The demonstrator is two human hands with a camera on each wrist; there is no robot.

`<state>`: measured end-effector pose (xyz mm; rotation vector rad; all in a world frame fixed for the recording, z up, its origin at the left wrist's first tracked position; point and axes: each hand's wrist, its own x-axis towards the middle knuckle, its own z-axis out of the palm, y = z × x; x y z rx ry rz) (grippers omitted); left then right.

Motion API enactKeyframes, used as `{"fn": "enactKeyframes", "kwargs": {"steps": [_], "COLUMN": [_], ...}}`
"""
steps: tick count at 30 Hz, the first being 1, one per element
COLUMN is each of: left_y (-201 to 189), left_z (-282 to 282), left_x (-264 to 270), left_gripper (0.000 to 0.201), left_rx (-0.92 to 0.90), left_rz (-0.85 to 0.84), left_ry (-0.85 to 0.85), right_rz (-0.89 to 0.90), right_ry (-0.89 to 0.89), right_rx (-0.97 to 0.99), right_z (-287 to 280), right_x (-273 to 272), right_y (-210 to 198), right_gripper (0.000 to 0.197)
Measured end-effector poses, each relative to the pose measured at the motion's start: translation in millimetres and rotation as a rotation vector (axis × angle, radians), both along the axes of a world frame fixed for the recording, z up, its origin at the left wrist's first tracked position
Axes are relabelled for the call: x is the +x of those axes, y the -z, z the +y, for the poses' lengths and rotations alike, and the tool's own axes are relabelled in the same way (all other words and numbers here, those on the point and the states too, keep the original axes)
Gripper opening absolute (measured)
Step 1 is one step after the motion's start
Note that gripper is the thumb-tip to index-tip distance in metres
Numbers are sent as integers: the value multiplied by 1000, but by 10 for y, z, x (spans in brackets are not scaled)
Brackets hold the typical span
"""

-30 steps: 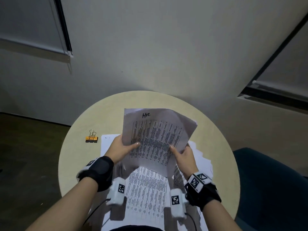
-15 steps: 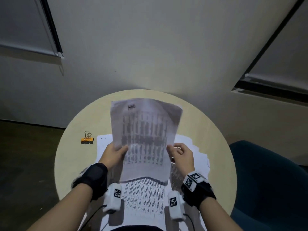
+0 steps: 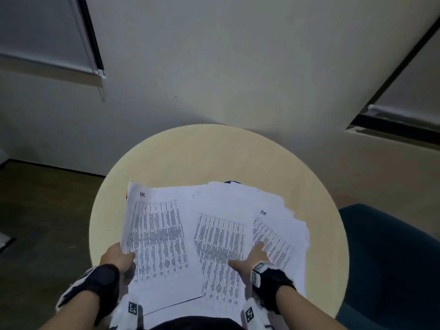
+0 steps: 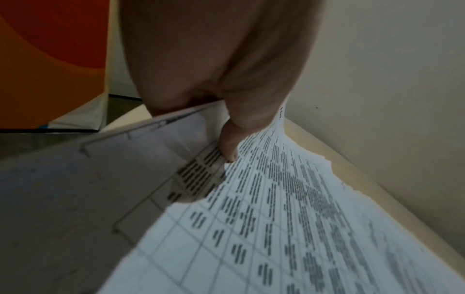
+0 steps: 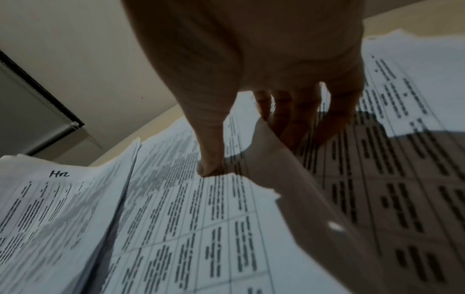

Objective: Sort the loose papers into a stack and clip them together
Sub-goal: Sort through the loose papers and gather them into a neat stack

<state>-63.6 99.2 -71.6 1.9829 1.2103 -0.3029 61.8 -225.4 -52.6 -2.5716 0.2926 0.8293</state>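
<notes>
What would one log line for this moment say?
left hand: holds sheets | right hand: touches loose papers on table | clipped: no

Printed sheet [image 3: 157,234]: thin white paper, matt, creased.
Loose papers [image 3: 273,210]: matt paper, rumpled.
Round table [image 3: 214,158]: pale wood look, smooth, matt.
My wrist straps [image 3: 104,279]: black cloth.

It looked like an office or a small meeting room. A round, pale beige laminate worktop [image 3: 214,158] stood before a plain off-white wall [image 3: 214,67]. White printed sheets of ruled tables [image 3: 221,234] lay spread over the worktop, one headed with a handwritten "HR" mark [image 3: 142,194]. A grey roller blind [image 3: 42,32] hung beyond the worktop to the left, a second blind [image 3: 409,86] to the right. A dark teal upholstered chair [image 3: 385,258] sat at the worktop's right edge, and a dark brown floor [image 3: 42,222] showed to its left.
</notes>
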Motion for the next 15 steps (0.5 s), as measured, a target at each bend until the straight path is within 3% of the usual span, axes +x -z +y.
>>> {"fn": "enactKeyframes", "kwargs": {"steps": [5, 11, 15], "left_y": [-19, -56, -235], "left_z": [14, 56, 11], "left_x": [49, 59, 279], "left_gripper": [32, 27, 20], "left_rx": [-14, -64, 26], "left_rz": [18, 35, 30], "left_ry": [-9, 12, 93], "right_rz": [-58, -210, -251], "right_ry": [-22, 154, 236], "right_rx": [94, 323, 433], "right_z": [-9, -355, -621], "right_x": [-16, 290, 535], "right_y": [-70, -207, -533], "right_gripper": [51, 9, 10]}}
